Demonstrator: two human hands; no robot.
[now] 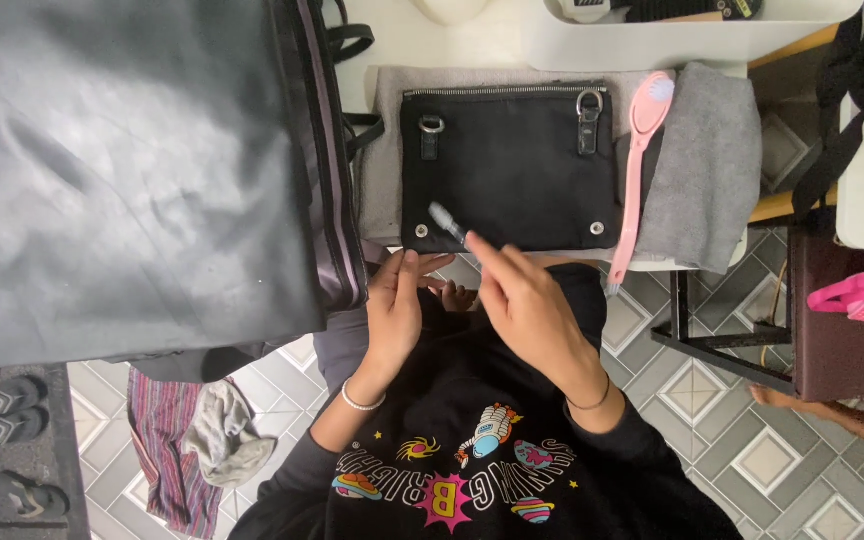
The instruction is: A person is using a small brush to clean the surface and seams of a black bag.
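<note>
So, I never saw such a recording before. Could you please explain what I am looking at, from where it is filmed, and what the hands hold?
No machine here: a person wears one camera on the head, looking down at their own two hands. The right hand holds a small grey brush-like tool against a black zipped pouch. The left hand rests open beside it, holding nothing. The pouch lies on a grey cloth on a white table, with a pink long-handled brush to its right and a large dark bag to its left.
</note>
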